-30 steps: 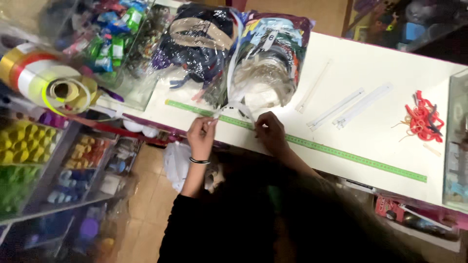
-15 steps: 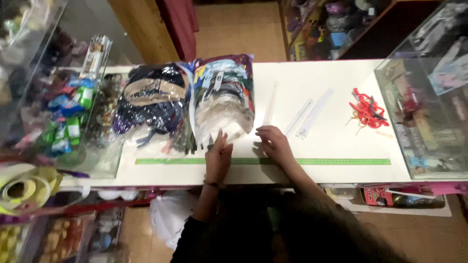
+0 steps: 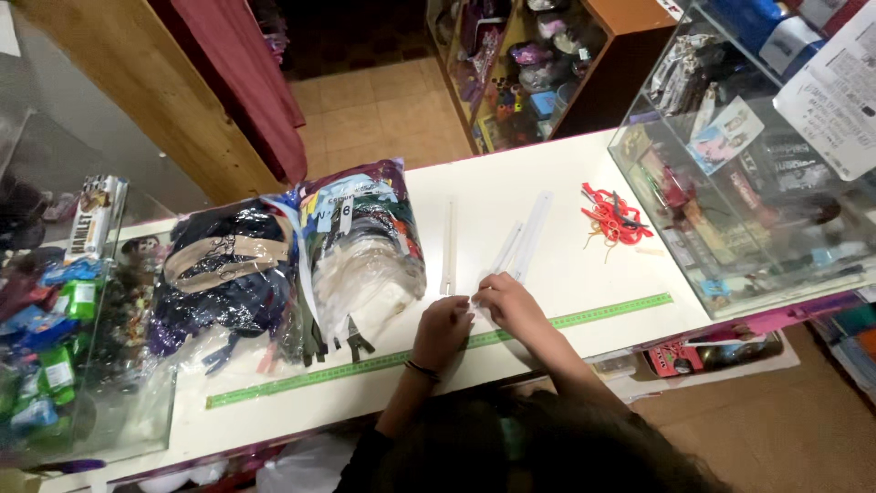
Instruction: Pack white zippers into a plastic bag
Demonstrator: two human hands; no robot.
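Observation:
My left hand [image 3: 442, 332] and my right hand [image 3: 509, 305] rest close together on the white counter [image 3: 566, 274], just above a green measuring strip [image 3: 365, 363] fixed along its near edge. Their curled fingertips meet at the near end of a long white zipper [image 3: 505, 250], which lies slanted away from me. A second white zipper [image 3: 534, 230] lies beside it and a third [image 3: 449, 245] lies straight, a little to the left. A dark band circles my left wrist.
Clear plastic bags of mixed zippers [image 3: 360, 242] and dark ones [image 3: 219, 278] lie left of my hands. Red cords [image 3: 613, 219] lie at the right. A glass display case [image 3: 757, 183] closes the counter's right end, another glass case [image 3: 55, 319] the left.
The view has swung, so the counter now runs level. My hands have moved from the plastic bag's edge rightward to the loose white zippers.

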